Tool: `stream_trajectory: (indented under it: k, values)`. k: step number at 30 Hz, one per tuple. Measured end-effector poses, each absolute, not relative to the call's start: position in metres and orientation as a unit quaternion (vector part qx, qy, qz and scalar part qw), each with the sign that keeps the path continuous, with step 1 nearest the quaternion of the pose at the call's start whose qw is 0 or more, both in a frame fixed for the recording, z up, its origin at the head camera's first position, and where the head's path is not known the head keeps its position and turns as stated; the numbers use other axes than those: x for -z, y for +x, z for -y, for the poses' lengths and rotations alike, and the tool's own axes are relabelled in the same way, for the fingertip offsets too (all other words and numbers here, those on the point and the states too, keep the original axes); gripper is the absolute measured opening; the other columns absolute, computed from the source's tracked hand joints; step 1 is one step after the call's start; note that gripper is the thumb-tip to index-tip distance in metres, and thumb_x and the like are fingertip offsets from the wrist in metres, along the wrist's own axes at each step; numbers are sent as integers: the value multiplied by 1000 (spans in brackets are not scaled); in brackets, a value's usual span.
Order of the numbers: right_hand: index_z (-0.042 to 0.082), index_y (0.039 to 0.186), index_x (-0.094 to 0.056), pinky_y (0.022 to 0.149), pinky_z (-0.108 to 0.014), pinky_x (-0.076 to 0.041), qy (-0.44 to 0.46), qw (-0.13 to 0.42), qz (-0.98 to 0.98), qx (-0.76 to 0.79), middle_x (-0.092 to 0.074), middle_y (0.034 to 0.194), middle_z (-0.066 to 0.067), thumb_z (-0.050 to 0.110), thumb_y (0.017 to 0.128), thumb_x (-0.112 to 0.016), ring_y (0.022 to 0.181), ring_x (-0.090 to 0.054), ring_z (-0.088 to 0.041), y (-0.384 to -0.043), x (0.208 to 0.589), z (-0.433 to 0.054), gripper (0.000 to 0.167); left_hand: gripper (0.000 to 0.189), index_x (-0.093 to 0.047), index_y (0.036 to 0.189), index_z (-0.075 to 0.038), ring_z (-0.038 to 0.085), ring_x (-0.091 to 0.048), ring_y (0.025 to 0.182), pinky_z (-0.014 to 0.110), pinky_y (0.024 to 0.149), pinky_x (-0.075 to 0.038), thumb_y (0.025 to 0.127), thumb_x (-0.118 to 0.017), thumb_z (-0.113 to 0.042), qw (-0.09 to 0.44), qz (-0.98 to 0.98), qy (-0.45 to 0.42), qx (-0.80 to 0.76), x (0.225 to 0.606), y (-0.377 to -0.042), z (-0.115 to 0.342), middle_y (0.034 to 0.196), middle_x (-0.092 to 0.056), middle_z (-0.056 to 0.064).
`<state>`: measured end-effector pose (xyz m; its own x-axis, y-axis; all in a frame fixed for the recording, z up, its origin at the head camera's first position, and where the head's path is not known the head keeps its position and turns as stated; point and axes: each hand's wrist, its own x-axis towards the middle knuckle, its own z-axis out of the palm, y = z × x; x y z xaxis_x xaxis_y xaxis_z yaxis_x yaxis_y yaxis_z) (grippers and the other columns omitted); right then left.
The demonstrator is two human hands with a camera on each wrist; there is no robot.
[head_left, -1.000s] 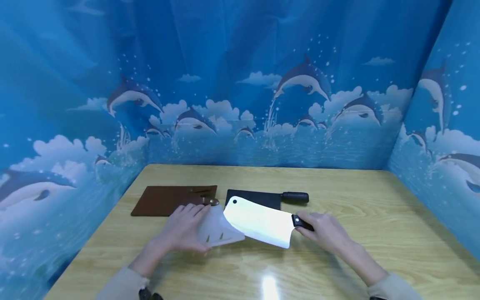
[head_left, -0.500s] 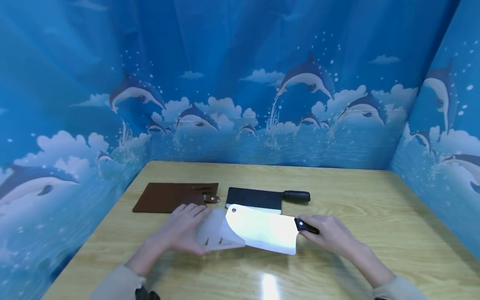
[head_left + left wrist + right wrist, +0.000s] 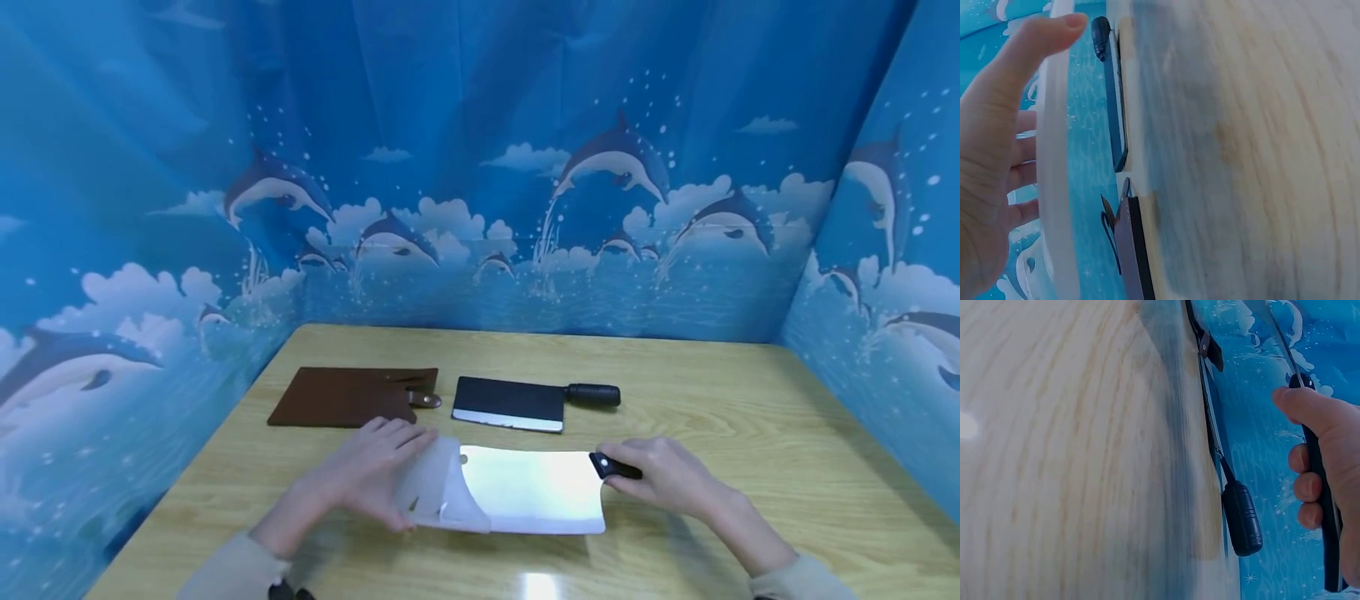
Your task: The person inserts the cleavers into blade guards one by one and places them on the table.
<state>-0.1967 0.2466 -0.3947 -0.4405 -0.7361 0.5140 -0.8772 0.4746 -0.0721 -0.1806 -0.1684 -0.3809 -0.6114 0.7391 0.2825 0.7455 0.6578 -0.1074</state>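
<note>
My left hand [image 3: 367, 471] grips a translucent white plastic blade sheath [image 3: 438, 492] between thumb and fingers. In the left wrist view, the sheath [image 3: 1057, 156] stands edge-on, its far side hidden. The right hand [image 3: 663, 471] has its fingers curled round the black handle [image 3: 1329, 550] of a cleaver [image 3: 536, 492] with a broad shiny blade. Held level above the table, the blade points left, its end at the sheath's mouth. The sheath's curved edge covers the blade's lower left corner, while the round hole near the top corner shows right beside that edge.
Behind the hands lies a second cleaver [image 3: 510, 402] with a dark blade, bright cutting edge and black handle. A brown leather sheath [image 3: 337, 398] with a snap strap lies left of it. The wooden table [image 3: 712, 400] meets a blue dolphin-print curtain [image 3: 450, 275] at the back.
The right hand has lowered the cleaver toward me and levelled its blade, lining it up with the sheath. The sheath has come slightly nearer and now overlaps the blade's end.
</note>
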Motion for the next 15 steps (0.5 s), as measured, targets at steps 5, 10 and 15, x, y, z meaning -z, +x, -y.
stream_trajectory:
  k: [5, 10, 15]
  values:
    - [2, 106, -66, 54, -13, -46, 490, 206, 830, -170, -69, 84, -8, 19, 82, -70, 66, -63, -9, -195, 392, -249, 29, 110, -49, 131, -4, 18, -50, 105, 39, 87, -43, 46, -75, -68, 158, 891, -426, 15, 381, -178, 166, 120, -57, 5]
    - [-1, 106, -66, 54, -14, -47, 498, 207, 825, -166, -69, 85, -10, 21, 84, -69, 66, -64, -11, -197, 390, -250, 31, 110, -50, 130, -4, 18, -50, 105, 39, 86, -43, 46, -75, -69, 159, 889, -428, 20, 378, -177, 165, 121, -57, 6]
    - [1, 107, -65, 51, -15, -45, 507, 203, 822, -159, -68, 83, -7, 24, 87, -66, 63, -60, -6, -200, 389, -251, 31, 109, -50, 130, -4, 18, -51, 105, 38, 86, -44, 46, -75, -68, 152, 885, -441, 10, 377, -176, 163, 120, -57, 5]
